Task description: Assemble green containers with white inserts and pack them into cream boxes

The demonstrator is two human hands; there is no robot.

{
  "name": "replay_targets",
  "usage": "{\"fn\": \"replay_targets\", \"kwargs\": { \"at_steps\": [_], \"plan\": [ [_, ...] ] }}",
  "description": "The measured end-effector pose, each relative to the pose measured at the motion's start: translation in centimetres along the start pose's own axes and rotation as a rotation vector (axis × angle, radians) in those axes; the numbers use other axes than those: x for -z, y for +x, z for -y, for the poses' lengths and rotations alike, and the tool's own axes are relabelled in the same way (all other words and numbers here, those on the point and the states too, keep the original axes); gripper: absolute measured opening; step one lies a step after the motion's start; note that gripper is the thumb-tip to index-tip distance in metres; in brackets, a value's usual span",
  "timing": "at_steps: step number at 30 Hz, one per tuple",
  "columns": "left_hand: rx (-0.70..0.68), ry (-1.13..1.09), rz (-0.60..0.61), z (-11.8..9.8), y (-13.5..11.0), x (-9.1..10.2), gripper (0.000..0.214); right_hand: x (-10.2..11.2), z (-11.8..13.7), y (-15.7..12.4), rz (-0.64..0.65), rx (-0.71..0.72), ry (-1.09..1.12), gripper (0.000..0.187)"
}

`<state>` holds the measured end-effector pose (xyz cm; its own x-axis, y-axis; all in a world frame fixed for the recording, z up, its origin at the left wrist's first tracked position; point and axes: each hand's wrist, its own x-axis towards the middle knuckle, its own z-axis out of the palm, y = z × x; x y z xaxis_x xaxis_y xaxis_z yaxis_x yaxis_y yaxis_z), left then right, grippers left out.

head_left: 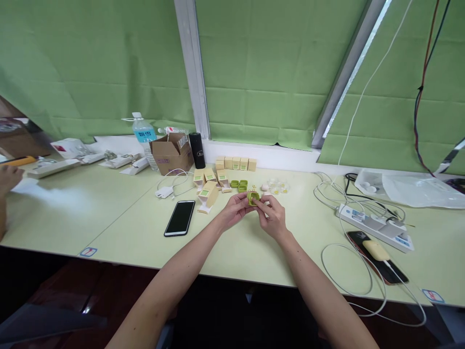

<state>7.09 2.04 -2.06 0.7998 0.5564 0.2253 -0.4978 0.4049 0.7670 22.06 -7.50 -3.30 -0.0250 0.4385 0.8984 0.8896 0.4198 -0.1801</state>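
Head view, grip: the left hand (pixel 235 212) and right hand (pixel 271 216) together grasp a small green square cup (pixel 251 196), the right fingers at its opening.
Cup's place: held just above the table, in front of three similar green cups (pixel 234 184).
Hidden parts: fingers cover much of the held cup's sides; whether anything sits inside cannot be told.
Hard to make out: small pale pieces behind the hands, and clear round pieces with yellow centres (pixel 279 186) beside them.
Cut off: another person's hand (pixel 10 179) at the left edge, near something orange; both forearms run out below.
Table: pale yellow-green top (pixel 141 228), a seam crossing it on the left; dark space under its front edge.
Room: green blinds (pixel 283 72) behind grey window frames (pixel 194 63).
Small boxes: a row of tan cartons (pixel 236 164) stands at the back; others, opened (pixel 209 194), cluster left of the green cups.
Left side: a smartphone (pixel 180 218), white charger (pixel 164 192), cardboard box (pixel 172 157), water bottle (pixel 145 133) and black tumbler (pixel 196 150).
Right side: a power strip (pixel 385 234), looping white cables and a dark phone (pixel 385 269) partly covered by a yellow case (pixel 376 250), all well apart from the hands.
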Motion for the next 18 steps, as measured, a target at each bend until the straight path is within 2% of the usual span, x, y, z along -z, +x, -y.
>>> {"fn": "replay_targets", "kwargs": {
  "at_steps": [7, 10, 18],
  "plan": [
    [-0.011, 0.029, -0.023, 0.08, 0.11, 0.29, 0.055, -0.20, -0.48, -0.18, 0.066, -0.099, 0.131, 0.033],
    [-0.005, 0.030, -0.028, 0.03, 0.12, 0.33, 0.056, -0.18, -0.68, -0.17, 0.082, -0.097, 0.166, 0.033],
    [0.018, 0.058, -0.027, -0.32, 0.04, 0.34, 0.054, 0.39, -0.54, 0.31, 0.143, -0.065, 0.093, 0.037]
  ]
}}
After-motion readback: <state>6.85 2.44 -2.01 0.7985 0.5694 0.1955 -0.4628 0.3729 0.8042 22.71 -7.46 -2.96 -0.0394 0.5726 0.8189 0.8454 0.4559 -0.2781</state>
